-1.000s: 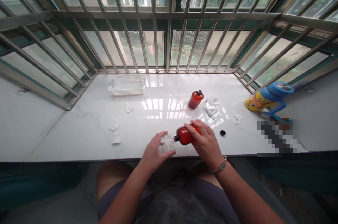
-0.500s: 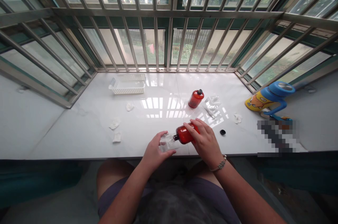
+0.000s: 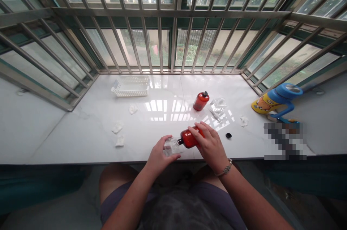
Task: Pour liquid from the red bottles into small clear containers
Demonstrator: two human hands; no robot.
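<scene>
Near the front edge of the white counter, my right hand (image 3: 210,145) grips a red bottle (image 3: 188,138), tipped nearly on its side with its uncapped black neck pointing left. My left hand (image 3: 160,153) curls around a clear, see-through container (image 3: 171,146), thumb in front and fingers behind. The bottle's neck meets the container's opening; whether they touch I cannot tell. To the right of my right hand lies a small black cap (image 3: 228,135). Farther back stands a second red bottle (image 3: 201,101) with a black cap on.
A white basket (image 3: 131,92) sits at the back left. Crumpled white tissues (image 3: 119,141) lie left and right. Clear plastic pieces (image 3: 218,104) are beside the second bottle. A yellow and blue flask (image 3: 273,99) stands right, near a blurred-out patch. Metal bars (image 3: 173,13) line the window.
</scene>
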